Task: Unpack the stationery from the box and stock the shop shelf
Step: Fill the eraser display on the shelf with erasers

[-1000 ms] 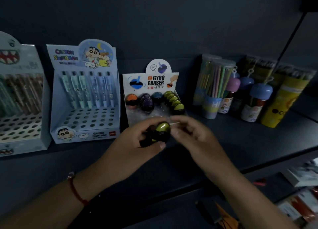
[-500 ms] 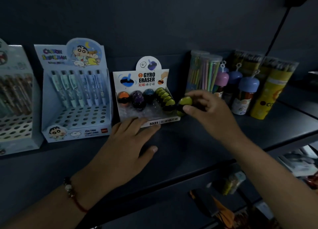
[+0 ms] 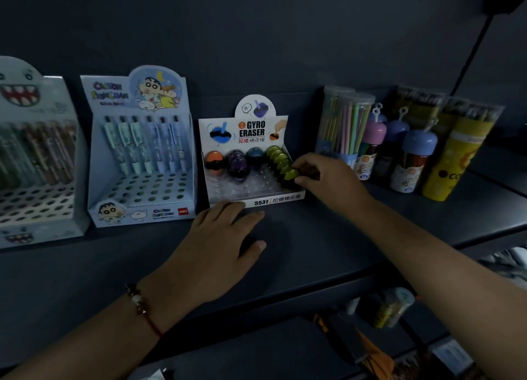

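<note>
At shelf front, left hand (image 3: 216, 245) flat; right hand (image 3: 328, 177) pinches green eraser (image 3: 291, 174), fingertips hidden.

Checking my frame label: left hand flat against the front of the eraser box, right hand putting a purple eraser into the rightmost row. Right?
One slip: the eraser in the right hand is green, not purple, matching the green row it joins. The head view shows it. The rest holds: the left hand lies flat against the front of the eraser box.
</note>
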`<state>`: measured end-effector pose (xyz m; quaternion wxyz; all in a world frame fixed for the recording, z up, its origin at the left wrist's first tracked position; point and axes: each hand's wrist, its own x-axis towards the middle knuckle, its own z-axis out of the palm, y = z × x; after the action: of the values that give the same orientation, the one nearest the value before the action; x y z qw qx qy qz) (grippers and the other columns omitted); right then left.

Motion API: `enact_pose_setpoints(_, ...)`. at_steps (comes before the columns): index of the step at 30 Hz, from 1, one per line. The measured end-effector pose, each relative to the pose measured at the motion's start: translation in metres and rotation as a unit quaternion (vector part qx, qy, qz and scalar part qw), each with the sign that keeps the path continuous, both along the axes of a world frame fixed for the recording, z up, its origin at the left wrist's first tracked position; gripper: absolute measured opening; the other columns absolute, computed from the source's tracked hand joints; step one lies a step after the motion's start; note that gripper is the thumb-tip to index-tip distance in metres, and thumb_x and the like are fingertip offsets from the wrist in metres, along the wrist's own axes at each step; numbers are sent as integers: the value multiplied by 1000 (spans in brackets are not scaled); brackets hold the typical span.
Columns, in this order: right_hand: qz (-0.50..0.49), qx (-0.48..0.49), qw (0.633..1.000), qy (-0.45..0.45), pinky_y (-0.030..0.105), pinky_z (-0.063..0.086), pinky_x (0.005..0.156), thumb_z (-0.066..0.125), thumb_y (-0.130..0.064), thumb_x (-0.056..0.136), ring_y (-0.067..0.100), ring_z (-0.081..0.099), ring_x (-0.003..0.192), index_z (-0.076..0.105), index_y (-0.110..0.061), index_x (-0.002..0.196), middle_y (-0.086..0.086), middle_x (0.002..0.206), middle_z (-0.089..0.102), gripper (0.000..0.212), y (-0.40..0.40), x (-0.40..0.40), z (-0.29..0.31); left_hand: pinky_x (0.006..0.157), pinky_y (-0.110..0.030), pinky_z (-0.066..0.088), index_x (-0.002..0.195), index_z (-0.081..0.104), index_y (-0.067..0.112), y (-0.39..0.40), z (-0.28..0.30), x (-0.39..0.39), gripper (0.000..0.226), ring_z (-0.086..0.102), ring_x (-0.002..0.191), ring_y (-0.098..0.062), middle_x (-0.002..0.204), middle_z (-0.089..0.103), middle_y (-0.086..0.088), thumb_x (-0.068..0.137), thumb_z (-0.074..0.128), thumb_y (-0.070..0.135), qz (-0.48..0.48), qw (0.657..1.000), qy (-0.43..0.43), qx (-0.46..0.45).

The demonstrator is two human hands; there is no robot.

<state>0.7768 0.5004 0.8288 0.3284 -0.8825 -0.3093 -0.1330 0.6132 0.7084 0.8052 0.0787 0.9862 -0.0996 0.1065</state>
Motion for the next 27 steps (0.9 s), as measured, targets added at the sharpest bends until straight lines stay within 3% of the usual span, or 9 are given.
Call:
enact_pose_setpoints(2, -9, -11, 1000, -26, 19, 47, 80, 73, -19, 87, 6, 59, 93, 68, -19, 110, -3, 104, 67, 24, 0, 0, -2, 114, -30, 12, 151, 28, 35, 0, -1, 1, 78, 18, 143, -13, 152, 30, 8, 83, 8, 67, 0, 1000, -1, 1)
enact_pose_setpoints(8, -32, -14, 999, -18, 17, 42, 84, 70, -18, 89, 5, 58, 101, 65, -20, 125, -1, 118, 68, 37, -1, -14, -4, 115, -32, 19, 150, 29, 35, -2, 0, 0, 76, 22, 142, -13, 151, 32, 7, 84, 8, 66, -3, 1000, -4, 2)
enact_pose_setpoints(13, -34, -29, 999, 12, 30, 41, 105, 63, -28, 95, 15, 48, 131, 40, -27, 148, 1, 144, 53, 58, -14, -40, 3, 116, -33, 20, 149, 32, 36, -2, 2, -4, 68, 24, 141, -12, 152, 32, 8, 90, 15, 66, -42, 999, -13, -14)
enact_pose_setpoints(16, -71, -27, 997, 27, 21, 34, 104, 60, -33, 96, 12, 43, 134, 38, -31, 150, -4, 150, 45, 58, -30, -66, 9, 117, -33, 19, 148, 32, 38, -10, 7, -12, 51, 23, 141, -11, 154, 29, 10, 100, 36, 54, -94, 995, -7, -42)
enact_pose_setpoints(19, -117, -46, 992, 21, 19, 32, 103, 61, -36, 95, 13, 44, 134, 44, -29, 146, -3, 148, 48, 54, -51, -96, 14, 110, -28, 20, 146, 38, 37, -31, 7, -28, 50, 27, 139, -12, 151, 35, 11, 100, 31, 53, -157, 987, -33, -29)
enact_pose_setpoints(23, -192, -59, 979, 36, 21, 33, 102, 60, -39, 95, 13, 44, 134, 49, -26, 143, -3, 146, 50, 51, -91, -160, 13, 99, -38, 42, 131, 58, 26, -85, -11, -69, 42, 50, 125, -22, 129, 59, 3, 93, 49, 43, -269, 959, -87, 9)
enact_pose_setpoints(27, -294, -43, 952, 73, 24, 38, 104, 63, -38, 93, 12, 49, 128, 55, -26, 137, -4, 141, 54, 46, -144, -249, -19, 92, -37, 47, 126, 61, 25, -143, -54, -116, 42, 57, 114, -20, 118, 62, 5, 90, 46, 41, -364, 931, -17, -25)
